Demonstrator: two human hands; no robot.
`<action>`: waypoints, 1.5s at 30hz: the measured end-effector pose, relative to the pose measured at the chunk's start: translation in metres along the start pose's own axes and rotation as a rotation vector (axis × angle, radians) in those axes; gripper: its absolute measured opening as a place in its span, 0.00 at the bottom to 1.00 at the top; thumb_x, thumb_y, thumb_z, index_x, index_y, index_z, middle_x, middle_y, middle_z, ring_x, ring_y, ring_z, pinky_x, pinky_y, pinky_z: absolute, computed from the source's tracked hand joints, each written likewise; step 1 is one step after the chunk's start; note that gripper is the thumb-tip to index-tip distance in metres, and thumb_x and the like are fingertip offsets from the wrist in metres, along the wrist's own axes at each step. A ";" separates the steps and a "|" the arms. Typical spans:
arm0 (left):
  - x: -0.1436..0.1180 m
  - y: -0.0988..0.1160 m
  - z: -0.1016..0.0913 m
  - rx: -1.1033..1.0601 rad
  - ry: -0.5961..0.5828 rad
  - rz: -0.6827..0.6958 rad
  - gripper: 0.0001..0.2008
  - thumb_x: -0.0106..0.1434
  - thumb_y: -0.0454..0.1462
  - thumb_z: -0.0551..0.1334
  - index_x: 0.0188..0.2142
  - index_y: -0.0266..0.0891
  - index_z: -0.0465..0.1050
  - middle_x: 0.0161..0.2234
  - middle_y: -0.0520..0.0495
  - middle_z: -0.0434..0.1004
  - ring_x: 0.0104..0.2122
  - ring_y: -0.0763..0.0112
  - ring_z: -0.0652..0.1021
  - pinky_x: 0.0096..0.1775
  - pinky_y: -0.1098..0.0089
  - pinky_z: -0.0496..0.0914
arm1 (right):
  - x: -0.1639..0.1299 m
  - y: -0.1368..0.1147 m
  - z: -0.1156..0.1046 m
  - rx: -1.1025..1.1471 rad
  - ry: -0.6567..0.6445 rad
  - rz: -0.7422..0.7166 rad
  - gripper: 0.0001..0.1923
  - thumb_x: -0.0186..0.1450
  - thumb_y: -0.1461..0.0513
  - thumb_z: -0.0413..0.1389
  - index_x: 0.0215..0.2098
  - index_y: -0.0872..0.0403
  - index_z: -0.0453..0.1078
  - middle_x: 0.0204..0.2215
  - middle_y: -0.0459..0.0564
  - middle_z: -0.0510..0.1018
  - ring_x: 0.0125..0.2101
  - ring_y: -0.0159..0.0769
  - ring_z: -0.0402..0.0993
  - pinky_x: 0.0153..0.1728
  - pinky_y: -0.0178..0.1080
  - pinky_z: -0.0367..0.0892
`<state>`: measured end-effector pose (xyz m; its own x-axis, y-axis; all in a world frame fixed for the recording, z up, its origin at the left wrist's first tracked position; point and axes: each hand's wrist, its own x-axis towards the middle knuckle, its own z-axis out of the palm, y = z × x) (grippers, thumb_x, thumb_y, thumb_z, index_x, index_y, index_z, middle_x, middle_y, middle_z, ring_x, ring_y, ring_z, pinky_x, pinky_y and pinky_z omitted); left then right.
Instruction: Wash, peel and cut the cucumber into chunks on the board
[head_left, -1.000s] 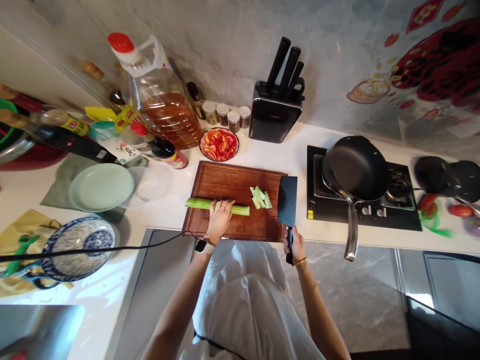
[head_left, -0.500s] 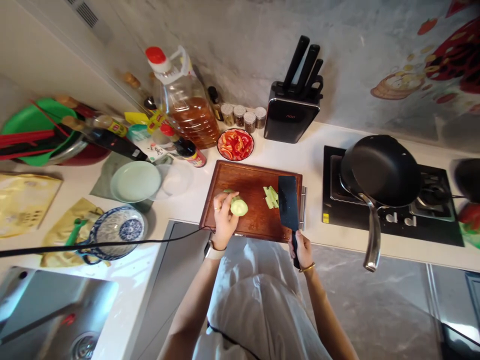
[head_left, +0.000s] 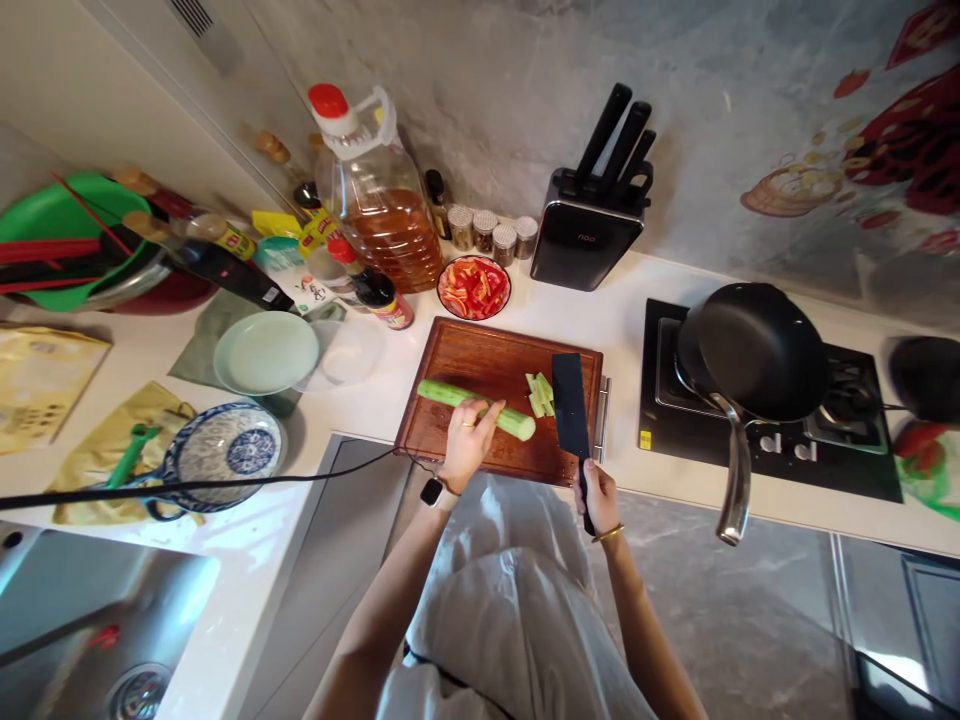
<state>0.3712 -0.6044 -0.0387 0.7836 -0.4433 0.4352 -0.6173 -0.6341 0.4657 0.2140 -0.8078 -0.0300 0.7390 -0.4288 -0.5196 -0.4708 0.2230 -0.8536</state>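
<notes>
My left hand (head_left: 470,440) grips a long peeled green cucumber (head_left: 440,392) near its middle. The cucumber lies slantwise over the wooden cutting board (head_left: 487,350), its pale cut end towards the right. In my right hand (head_left: 598,492) is a black cleaver (head_left: 571,405), held by its handle at the board's right front edge. The blade points away from me, over the right part of the board. Just left of the blade sits a small heap of cut green pieces (head_left: 539,396).
Behind the board stand a bowl of sliced red peppers (head_left: 474,288), an oil jug (head_left: 390,220) and a knife block (head_left: 587,235). A black wok (head_left: 752,350) rests on the stove at right, its handle jutting forward. A black cable (head_left: 300,481) crosses on the left.
My left hand has turned the cucumber from end-on to lying lengthwise across the board, its cut end now further right. The cleaver has tilted slightly and stays near the right edge.
</notes>
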 end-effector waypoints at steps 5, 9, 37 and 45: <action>-0.020 -0.008 0.041 0.183 -0.224 0.055 0.20 0.64 0.29 0.53 0.54 0.40 0.71 0.44 0.38 0.72 0.47 0.57 0.71 0.52 0.56 0.66 | 0.001 -0.004 -0.002 -0.156 -0.008 -0.019 0.26 0.64 0.40 0.46 0.25 0.52 0.62 0.11 0.37 0.59 0.09 0.24 0.51 0.11 0.30 0.49; -0.035 -0.008 0.043 0.183 -0.309 0.085 0.23 0.65 0.29 0.53 0.59 0.40 0.66 0.48 0.38 0.72 0.52 0.57 0.70 0.57 0.53 0.61 | 0.002 -0.010 -0.011 -0.519 0.022 -0.149 0.27 0.64 0.40 0.45 0.23 0.52 0.63 0.13 0.42 0.65 0.15 0.29 0.62 0.19 0.32 0.57; -0.061 -0.027 0.056 0.073 -0.217 0.070 0.18 0.67 0.32 0.53 0.54 0.45 0.70 0.48 0.42 0.75 0.50 0.60 0.71 0.54 0.58 0.64 | -0.005 -0.037 -0.047 -1.057 -0.137 -0.192 0.31 0.67 0.41 0.39 0.27 0.52 0.70 0.21 0.51 0.77 0.23 0.36 0.73 0.28 0.34 0.62; -0.042 -0.020 0.047 0.114 -0.139 -0.146 0.18 0.68 0.39 0.54 0.56 0.44 0.69 0.51 0.40 0.73 0.51 0.55 0.70 0.54 0.51 0.59 | -0.011 -0.013 -0.013 -0.771 0.018 -0.122 0.29 0.66 0.40 0.40 0.25 0.52 0.66 0.17 0.47 0.71 0.20 0.34 0.68 0.24 0.34 0.61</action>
<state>0.3537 -0.6027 -0.1021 0.8710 -0.4194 0.2559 -0.4909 -0.7620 0.4223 0.2053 -0.8175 -0.0128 0.8022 -0.4269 -0.4175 -0.5936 -0.4950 -0.6345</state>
